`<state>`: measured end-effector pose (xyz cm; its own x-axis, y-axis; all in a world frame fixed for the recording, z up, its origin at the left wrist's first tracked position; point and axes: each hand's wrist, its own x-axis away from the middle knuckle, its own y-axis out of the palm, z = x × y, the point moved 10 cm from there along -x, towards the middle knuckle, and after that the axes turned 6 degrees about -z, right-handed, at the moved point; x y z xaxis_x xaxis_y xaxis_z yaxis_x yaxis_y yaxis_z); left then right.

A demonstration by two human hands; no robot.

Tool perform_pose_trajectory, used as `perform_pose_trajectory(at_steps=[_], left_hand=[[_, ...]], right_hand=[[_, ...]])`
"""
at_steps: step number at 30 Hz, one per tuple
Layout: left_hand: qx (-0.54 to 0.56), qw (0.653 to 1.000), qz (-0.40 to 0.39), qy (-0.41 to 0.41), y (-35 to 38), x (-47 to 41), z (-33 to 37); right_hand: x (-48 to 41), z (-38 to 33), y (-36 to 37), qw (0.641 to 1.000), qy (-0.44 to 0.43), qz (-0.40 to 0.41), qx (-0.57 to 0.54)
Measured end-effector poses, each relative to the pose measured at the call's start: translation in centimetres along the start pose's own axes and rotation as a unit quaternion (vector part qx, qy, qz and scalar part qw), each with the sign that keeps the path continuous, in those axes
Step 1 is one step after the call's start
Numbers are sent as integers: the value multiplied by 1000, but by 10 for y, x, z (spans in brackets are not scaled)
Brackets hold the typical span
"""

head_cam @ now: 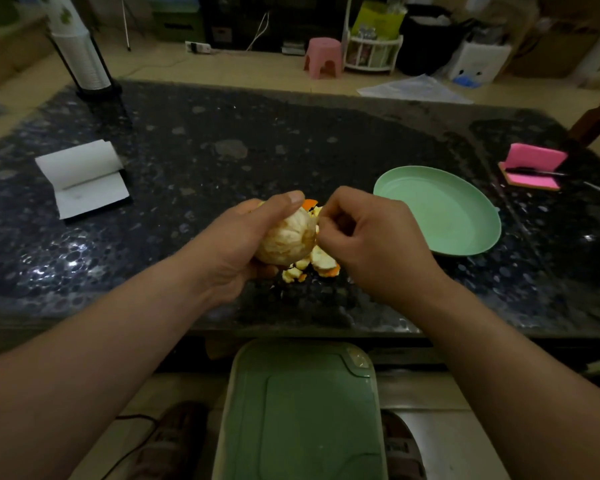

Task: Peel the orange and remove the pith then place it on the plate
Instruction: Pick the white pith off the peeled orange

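My left hand (238, 237) grips the orange (286, 239) above the dark stone table, thumb over its top. The orange is peeled, pale with white pith over its surface. My right hand (368, 233) is at the orange's right side, its fingertips pinching at the pith there. Loose peel pieces (321, 265) lie on the table under and behind the orange. The light green plate (440, 211) sits to the right of my hands with nothing on it.
An open notepad (84, 178) lies at the left. A pink sponge with a dark tool (534, 168) is at the far right, and a cup stack on a stand (84, 57) at the back left. A green bin lid (302, 410) is below the table's (187, 140) near edge.
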<state>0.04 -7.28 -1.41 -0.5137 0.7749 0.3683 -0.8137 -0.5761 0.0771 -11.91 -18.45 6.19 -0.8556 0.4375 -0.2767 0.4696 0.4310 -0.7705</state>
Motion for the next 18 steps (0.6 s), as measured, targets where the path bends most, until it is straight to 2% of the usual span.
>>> perform_pose_trajectory(at_steps=[3, 7, 14, 18], left_hand=[[27, 999, -17, -4, 3, 4, 2], [53, 998, -27, -3, 4, 8, 7], [41, 999, -15, -13, 0, 5, 6], [12, 1000, -9, -4, -3, 1, 7]], right_hand=[[-2, 9, 1, 991, 31, -25, -130], [-4, 10, 0, 979, 37, -51, -196], [-2, 10, 10, 977, 32, -98, -187], [-1, 8, 10, 988, 21, -89, -125]])
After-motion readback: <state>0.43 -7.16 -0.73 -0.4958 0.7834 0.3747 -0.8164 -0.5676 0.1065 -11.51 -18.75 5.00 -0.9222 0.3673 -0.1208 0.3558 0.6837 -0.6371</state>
